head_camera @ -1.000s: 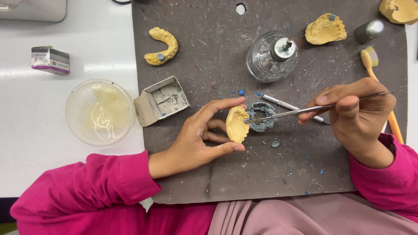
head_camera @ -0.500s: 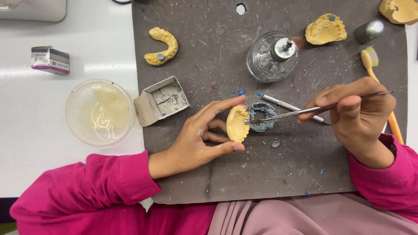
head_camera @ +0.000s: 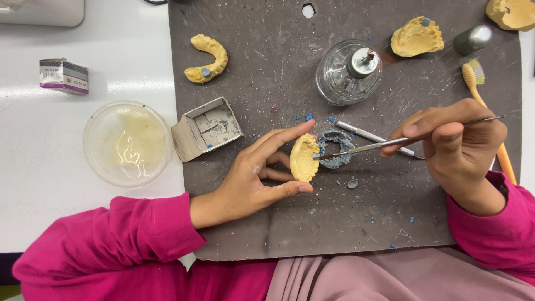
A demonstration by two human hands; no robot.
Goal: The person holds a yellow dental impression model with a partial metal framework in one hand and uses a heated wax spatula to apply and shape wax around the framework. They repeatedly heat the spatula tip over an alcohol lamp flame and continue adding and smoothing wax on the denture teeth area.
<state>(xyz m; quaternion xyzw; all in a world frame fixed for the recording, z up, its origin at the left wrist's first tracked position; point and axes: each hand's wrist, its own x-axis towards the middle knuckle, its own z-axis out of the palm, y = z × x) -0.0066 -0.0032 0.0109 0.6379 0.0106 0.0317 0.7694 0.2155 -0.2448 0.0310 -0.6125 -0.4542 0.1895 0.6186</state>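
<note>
I work over a scuffed grey mat [head_camera: 267, 61] laid on a white tabletop [head_camera: 111, 50], speckled with blue crumbs. At its twelve o'clock stands a glass spirit lamp [head_camera: 348, 72]; toward ten o'clock lies a yellow arch cast [head_camera: 207, 58]; at nine o'clock an open grey cardboard box [head_camera: 206, 129], with a clear round dish [head_camera: 127, 142] beyond it off the mat. My left hand [head_camera: 253, 178] pinches the yellow dental cast [head_camera: 304, 157] at the mat's centre, thumb below, forefinger above. My right hand [head_camera: 454, 145], at three o'clock, is closed around a thin metal instrument [head_camera: 384, 145] whose tip meets the cast. Since a moment ago nothing has shifted; both hands hold the same pose
</note>
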